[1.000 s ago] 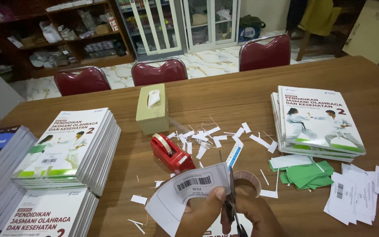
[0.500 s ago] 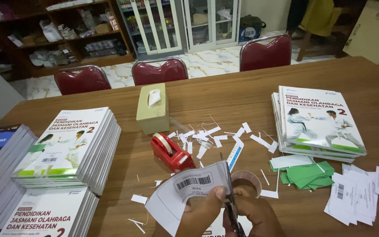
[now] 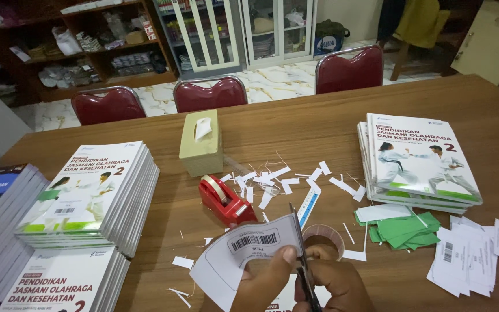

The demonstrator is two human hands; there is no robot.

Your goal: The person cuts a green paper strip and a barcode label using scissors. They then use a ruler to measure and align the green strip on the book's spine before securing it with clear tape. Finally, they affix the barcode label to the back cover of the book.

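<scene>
Pinched between the thumb and fingers of the left hand (image 3: 270, 283), a white label sheet (image 3: 235, 257) with a printed barcode curls up at the table's near edge, at 6 o'clock in the head view. Right hand (image 3: 336, 289) is closed around scissors (image 3: 301, 260), whose blades stand against the sheet's right edge.

Three red chairs (image 3: 212, 95) line the far side at 12 o'clock. Book stacks: two at 9 o'clock (image 3: 96, 193), one at 7 o'clock (image 3: 59, 283), one at 3 o'clock (image 3: 420, 159); four in all. One red tape dispenser (image 3: 226, 199) sits just beyond the sheet, one beige tissue box (image 3: 201, 144) behind it, one tape roll (image 3: 321, 237) just right of the scissors. One pile of green slips (image 3: 405, 228) and one spread of cut barcode labels (image 3: 475, 257) lie at 4 o'clock. White paper trimmings (image 3: 278, 182), too many to count, scatter mid-table.

Bare table (image 3: 295, 124) remains at 12 to 1 o'clock; stacks hem in both sides.
</scene>
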